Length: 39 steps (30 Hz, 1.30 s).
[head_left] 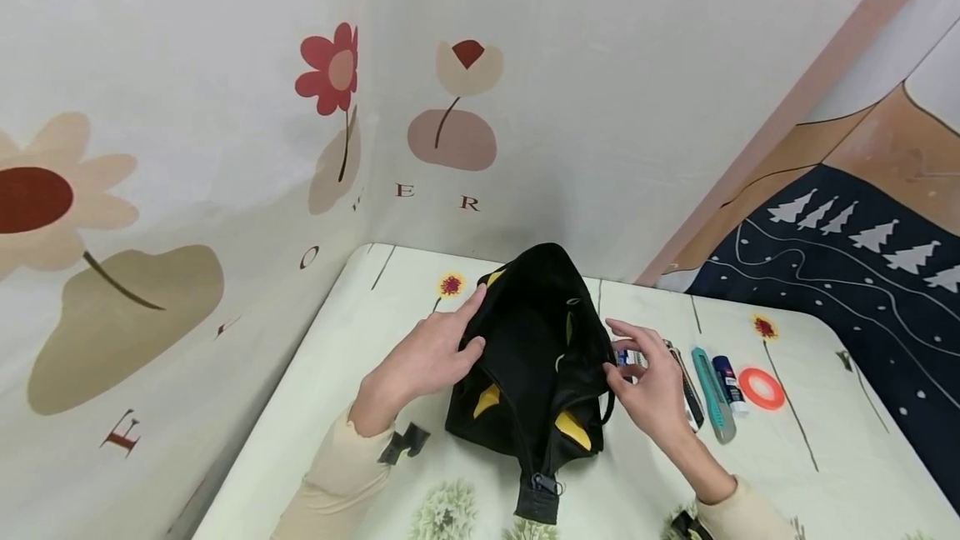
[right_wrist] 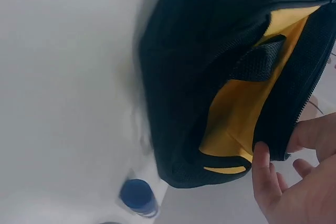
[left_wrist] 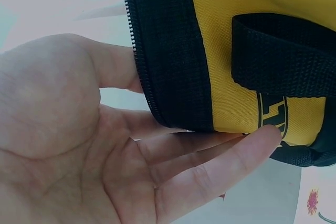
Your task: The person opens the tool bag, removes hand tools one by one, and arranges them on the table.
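Note:
A black and yellow zippered tool bag (head_left: 525, 357) stands on the table with its mouth spread wide; its inside is dark, with some loops on the right inner wall. My left hand (head_left: 423, 357) grips the left rim, thumb inside the mouth and fingers outside. The left wrist view shows the zipper edge of the bag (left_wrist: 168, 51) between thumb and fingers of that hand (left_wrist: 105, 129), beside a black webbing loop. On the opposite rim, my right hand (head_left: 652, 382) pinches the zipper edge between thumb and fingers. The zipper end (head_left: 543, 486) points toward me.
Right of the bag lie a teal utility knife (head_left: 712, 394), a blue-capped glue stick (head_left: 729, 384) and an orange ring-shaped roll (head_left: 768, 388). My right hand partly covers a dark slim item (head_left: 692, 398). Printed cloth walls (head_left: 600, 107) border the table's back and left.

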Available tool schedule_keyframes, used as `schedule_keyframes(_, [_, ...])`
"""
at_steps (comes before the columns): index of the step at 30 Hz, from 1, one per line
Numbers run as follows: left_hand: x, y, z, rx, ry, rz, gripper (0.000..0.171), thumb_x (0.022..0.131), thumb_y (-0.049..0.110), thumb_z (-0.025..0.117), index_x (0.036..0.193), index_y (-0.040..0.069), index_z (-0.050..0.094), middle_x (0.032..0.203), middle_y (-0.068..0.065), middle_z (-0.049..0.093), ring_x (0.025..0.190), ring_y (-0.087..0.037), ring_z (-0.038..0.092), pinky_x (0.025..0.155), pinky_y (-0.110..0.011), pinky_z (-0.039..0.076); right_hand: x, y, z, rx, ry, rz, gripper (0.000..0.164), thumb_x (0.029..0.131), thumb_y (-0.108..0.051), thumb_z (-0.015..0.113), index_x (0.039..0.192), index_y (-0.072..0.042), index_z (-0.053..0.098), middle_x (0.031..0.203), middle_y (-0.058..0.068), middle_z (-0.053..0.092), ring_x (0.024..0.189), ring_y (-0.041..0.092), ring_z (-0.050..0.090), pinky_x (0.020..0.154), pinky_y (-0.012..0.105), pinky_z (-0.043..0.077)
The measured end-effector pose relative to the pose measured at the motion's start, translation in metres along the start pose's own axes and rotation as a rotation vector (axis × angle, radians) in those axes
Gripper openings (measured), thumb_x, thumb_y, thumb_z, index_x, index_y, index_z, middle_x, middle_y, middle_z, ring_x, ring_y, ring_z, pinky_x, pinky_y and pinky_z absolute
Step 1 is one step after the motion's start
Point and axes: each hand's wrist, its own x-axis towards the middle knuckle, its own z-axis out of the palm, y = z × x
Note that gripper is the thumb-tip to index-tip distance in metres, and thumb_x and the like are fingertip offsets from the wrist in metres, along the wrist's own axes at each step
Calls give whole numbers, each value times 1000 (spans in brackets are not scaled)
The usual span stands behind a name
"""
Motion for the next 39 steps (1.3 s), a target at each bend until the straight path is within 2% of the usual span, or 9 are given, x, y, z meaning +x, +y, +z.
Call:
schedule_keyframes(4, [0,0,1,-10,-15,-14,75,110,9,54,177,2,22,57,6,32,47,-10,27,50,-25,26,10,-5,-7,64,15,17,65,82,29,75,141,1,72,127,20,66,104,3,69,77,12,58])
schedule_keyframes(6, [0,0,1,-12,-15,-12,75,109,8,53,177,2,22,57,6,32,47,-10,26,50,-25,25,17,-8,-12,77,16,29,64,83,29,74,141,1,71,129,20,65,106,-1,68,78,12,58])
schedule_keyframes(11, [0,0,1,-10,-10,-7,75,108,8,53,177,1,22,57,7,31,47,-10,25,49,-25,24,29,-16,-23,78,18,35,65,82,30,72,140,2,71,128,10,64,107,0,70,80,13,59])
schedule_keyframes(17, [2,1,1,-3,-10,6,75,109,9,53,177,2,21,57,7,32,46,-10,26,49,-25,25,32,-19,-31,92,39,47,64,82,31,70,141,4,70,133,0,60,109,-3,68,81,13,59])
schedule_keyframes(22, [2,1,1,-2,-10,13,75,109,9,54,176,1,22,58,7,31,47,-9,26,49,-25,26,32,-18,-28,74,41,54,64,82,29,71,140,1,73,131,3,62,108,-5,66,81,13,58])
schedule_keyframes(29, [2,0,1,-8,-11,4,75,109,9,54,177,1,21,58,7,31,47,-10,26,49,-25,25,32,-20,-28,54,23,48,65,83,28,73,142,0,72,135,15,63,109,-6,64,79,11,58])
schedule_keyframes(34, [2,0,1,-9,-10,6,75,109,9,54,176,1,22,58,7,32,47,-10,26,50,-25,26,38,-28,-30,7,45,49,63,88,22,78,147,0,68,135,17,62,111,-5,63,82,9,56])
schedule_keyframes(39, [1,0,1,-11,-12,-2,75,109,9,54,176,1,21,58,7,32,47,-10,26,49,-25,26,51,-44,-28,44,62,-7,60,92,19,77,148,1,66,134,16,62,114,2,66,88,10,55])
